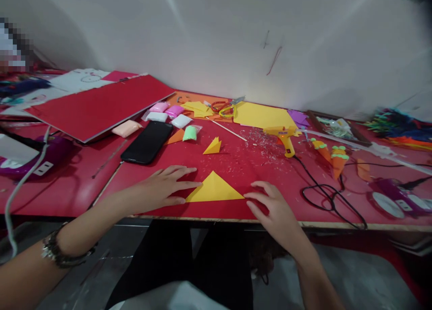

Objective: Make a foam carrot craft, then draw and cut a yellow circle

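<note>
Across the red surface [236, 159], I see folded yellow paper [214, 189] lying between left grip [157, 190] and right grip [274, 206], long edge spanning both; each spreads loosely at its corner, clasping nothing.

Left hand [162, 190] is held palm down, fingers [185, 184] spread; right hand [275, 211] is angled inward, fingers loosely bent. Both forearms [97, 222] are stretched forward.

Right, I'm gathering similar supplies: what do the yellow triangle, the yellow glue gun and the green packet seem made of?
Yellow triangle: likely matte paper, by its thin, crisp, straight edges.
Yellow glue gun: probably smooth, hard plastic, judging by its moulded-looking handle.
Green packet: clear, shiny film with a crinkled end; the green inside could be clay.
</note>
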The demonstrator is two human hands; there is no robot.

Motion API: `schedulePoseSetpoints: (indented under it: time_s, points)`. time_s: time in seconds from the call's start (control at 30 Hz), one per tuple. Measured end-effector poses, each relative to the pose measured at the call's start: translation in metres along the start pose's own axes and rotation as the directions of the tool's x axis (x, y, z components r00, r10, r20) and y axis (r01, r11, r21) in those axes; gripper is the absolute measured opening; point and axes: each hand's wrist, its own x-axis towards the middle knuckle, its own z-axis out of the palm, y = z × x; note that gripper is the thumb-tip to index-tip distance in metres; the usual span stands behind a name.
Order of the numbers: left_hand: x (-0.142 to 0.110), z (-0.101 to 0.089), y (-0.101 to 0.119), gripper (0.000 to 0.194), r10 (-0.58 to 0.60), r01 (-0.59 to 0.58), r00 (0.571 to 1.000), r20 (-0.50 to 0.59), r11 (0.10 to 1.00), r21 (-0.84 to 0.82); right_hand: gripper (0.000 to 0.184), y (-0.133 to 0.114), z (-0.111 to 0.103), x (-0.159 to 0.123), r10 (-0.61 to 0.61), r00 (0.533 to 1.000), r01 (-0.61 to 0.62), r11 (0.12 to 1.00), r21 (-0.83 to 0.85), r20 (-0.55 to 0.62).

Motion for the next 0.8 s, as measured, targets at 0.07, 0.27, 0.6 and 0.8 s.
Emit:
schedulePoseSetpoints:
  time_s: [0.07, 0.27, 0.6, 0.8]
  points:
    - [0.001, -0.004, 0.002, 0.046, 0.007, -0.007, 1.0, -0.005, 0.999, -0.031, 0.035, -0.001, 0.002, 0.007, -0.053, 0.998, 0.05, 0.996, 0.078, 0.04]
    - [0.003, -0.004, 0.013, 0.05, 0.069, -0.081, 0.992, -0.105, 0.99, -0.112, 0.059, -0.03, 0.027, 0.011, -0.312, 0.941, 0.313, 0.95, 0.01, 0.131]
    - [0.005, -0.008, 0.064, 0.029, 0.191, -0.168, 0.93, -0.313, 0.981, 0.099, 0.017, -0.041, 0.028, 0.0, -0.362, 0.926, 0.367, 0.93, 0.031, -0.106]
    - [0.016, -0.022, 0.078, 0.015, 0.305, -0.055, 0.783, -0.542, 0.902, 0.428, 0.015, -0.058, 0.001, 0.024, -0.271, 0.949, 0.305, 0.92, 0.247, -0.163]
